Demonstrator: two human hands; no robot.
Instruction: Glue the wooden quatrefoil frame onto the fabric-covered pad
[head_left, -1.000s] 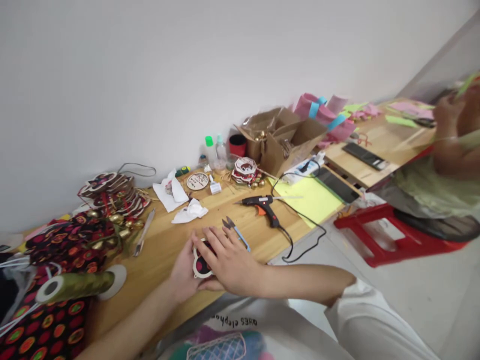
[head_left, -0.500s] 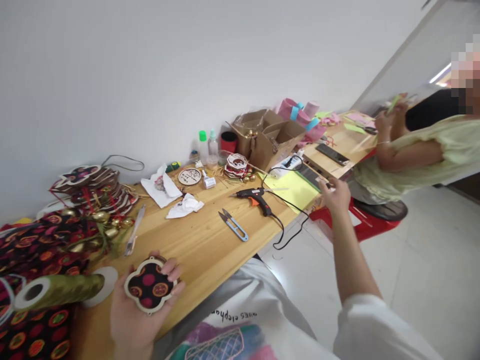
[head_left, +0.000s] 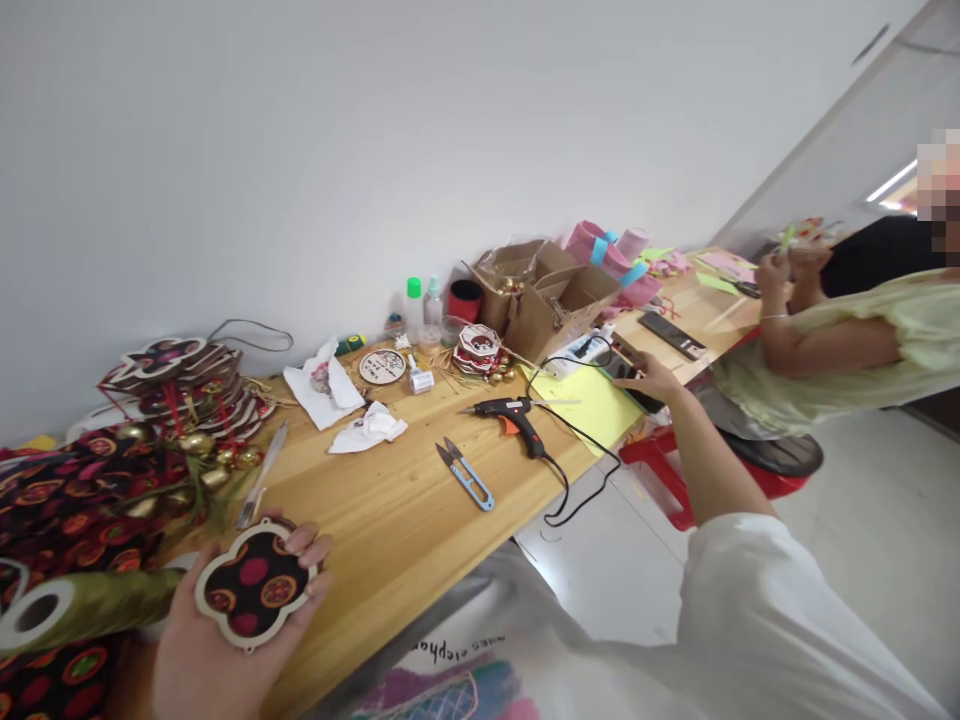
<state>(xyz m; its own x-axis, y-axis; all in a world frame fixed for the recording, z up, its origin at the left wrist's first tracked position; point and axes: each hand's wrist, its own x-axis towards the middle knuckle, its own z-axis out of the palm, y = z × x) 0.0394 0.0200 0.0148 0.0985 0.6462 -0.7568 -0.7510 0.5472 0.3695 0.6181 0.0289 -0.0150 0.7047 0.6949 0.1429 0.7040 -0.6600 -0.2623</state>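
Note:
My left hand [head_left: 225, 640] is closed around a flower-shaped wooden frame [head_left: 256, 585] with dark, red-patterned fabric inside it. Another wooden layer shows behind its top edge. My right hand [head_left: 654, 382] stretches out with fingers apart over a dark flat object [head_left: 634, 388] beside the yellow paper [head_left: 592, 395]; whether it touches that object I cannot tell. Between my hands lie blue-handled thread snips [head_left: 469, 478] and a black glue gun [head_left: 514, 415] with an orange trigger.
A spool of olive ribbon [head_left: 97, 605] and a pile of patterned fabric and ornaments [head_left: 169, 400] stand at the left. Cardboard boxes [head_left: 559, 305] are against the wall. The glue gun's cord [head_left: 596, 490] hangs over the table edge. A co-worker [head_left: 840, 340] sits at the right.
My right hand's fingers have spread out over the dark flat object. My left hand, still gripping the wooden frame, appears lower and further left; the camera view has shifted slightly.

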